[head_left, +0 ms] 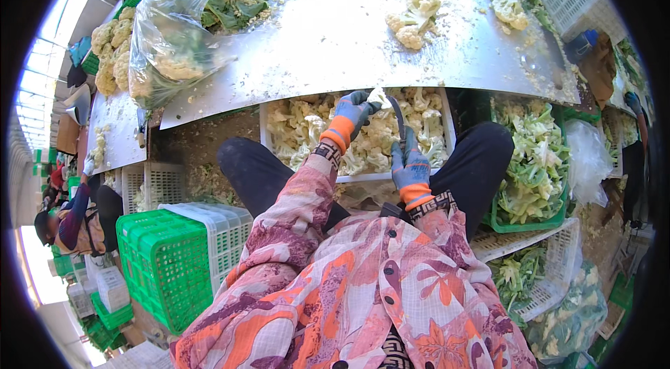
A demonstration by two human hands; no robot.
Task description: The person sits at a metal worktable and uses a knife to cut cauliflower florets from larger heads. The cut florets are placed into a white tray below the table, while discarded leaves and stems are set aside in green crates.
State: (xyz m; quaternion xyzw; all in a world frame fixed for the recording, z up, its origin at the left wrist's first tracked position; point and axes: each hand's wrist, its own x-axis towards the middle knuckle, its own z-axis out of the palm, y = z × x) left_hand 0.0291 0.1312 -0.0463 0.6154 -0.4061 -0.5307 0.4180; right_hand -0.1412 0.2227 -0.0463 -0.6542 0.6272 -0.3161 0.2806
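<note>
Your left hand (352, 115), in a blue glove with an orange cuff, has its fingers closed around a small cauliflower piece (379, 97), held just above the white crate (447, 133) of cut florets between your knees. Your right hand (410, 167), gloved the same way, is wrapped tight round the handle of a knife (399, 120), whose dark blade points up toward that piece and the left fingertips.

The risk, as it looks from here, is the blade's nearness to your left fingers: a slip on a wet stem could carry the edge into the glove. The piece is small, so your grip leaves little room for a cut. A loose hold could also drop it past the crate onto the floor.

Far of you, the metal table (335, 41) carries a cauliflower head (414, 20) and a plastic bag (185, 27); a green crate (537, 222) of leaves stands at your right.
</note>
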